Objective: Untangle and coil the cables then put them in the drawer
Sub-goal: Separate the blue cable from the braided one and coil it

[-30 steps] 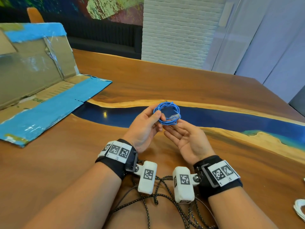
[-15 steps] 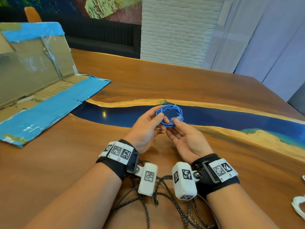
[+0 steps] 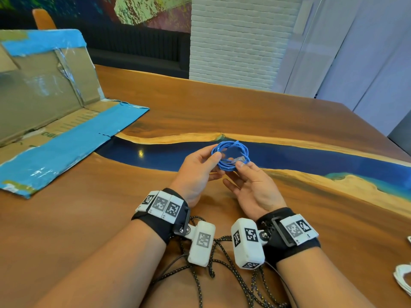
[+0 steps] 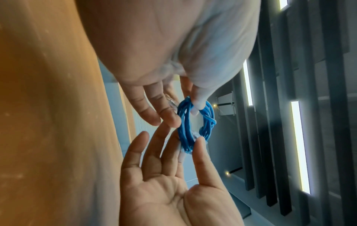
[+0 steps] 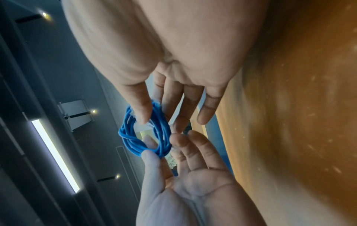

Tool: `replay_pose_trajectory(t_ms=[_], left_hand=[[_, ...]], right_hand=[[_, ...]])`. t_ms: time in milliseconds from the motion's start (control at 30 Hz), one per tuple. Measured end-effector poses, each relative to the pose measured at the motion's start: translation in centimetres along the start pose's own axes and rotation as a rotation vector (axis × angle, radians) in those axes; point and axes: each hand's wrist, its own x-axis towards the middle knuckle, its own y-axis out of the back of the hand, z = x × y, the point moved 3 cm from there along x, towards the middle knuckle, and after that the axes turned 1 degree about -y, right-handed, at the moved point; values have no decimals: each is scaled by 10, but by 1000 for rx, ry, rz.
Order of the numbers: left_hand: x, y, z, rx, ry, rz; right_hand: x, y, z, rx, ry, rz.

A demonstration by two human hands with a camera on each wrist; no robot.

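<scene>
Wood fills the scene: a broad table (image 3: 222, 112) with a blue resin strip running across it, a white brick wall behind. At far left a flattened cardboard box (image 3: 44, 103) edged in blue tape lies open on the table; no drawer shows in any view, so where the coil must go cannot be told.

Near the body, under the wrists, a black cord (image 3: 222, 272) lies in a loose tangle, and a white cable (image 3: 403, 278) peeks in at the right edge. Both look not yet coiled.

Above the resin strip both hands hold a small blue cable (image 3: 231, 157) wound into a ring. The left hand (image 3: 195, 172) pinches one side between thumb and fingertips; the right hand (image 3: 253, 190) pinches the opposite side, thumb on top near a clear plug (image 3: 240, 159), the other fingers spread loose.

The likely trouble is spring-back. The ring seems kept only by these two light pinches, and the turns already cross unevenly. If either pinch slackens before the plug end is tucked or wrapped, the loops would probably flare and fall open. Dropped close in, it could land on the black cord and snag there.
</scene>
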Motion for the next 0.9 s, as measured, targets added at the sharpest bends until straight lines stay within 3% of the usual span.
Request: replay_pose_trajectory(t_ms=[200, 600, 900], left_hand=[[2, 4, -3, -53, 60, 67], [-2, 4, -5, -214, 226, -19], [0, 10, -6, -323, 324, -69]], right_hand=[[-1, -3, 0, -20, 39, -81], [-3, 1, -3, -17, 40, -254], [-1, 5, 1, -35, 11, -260]])
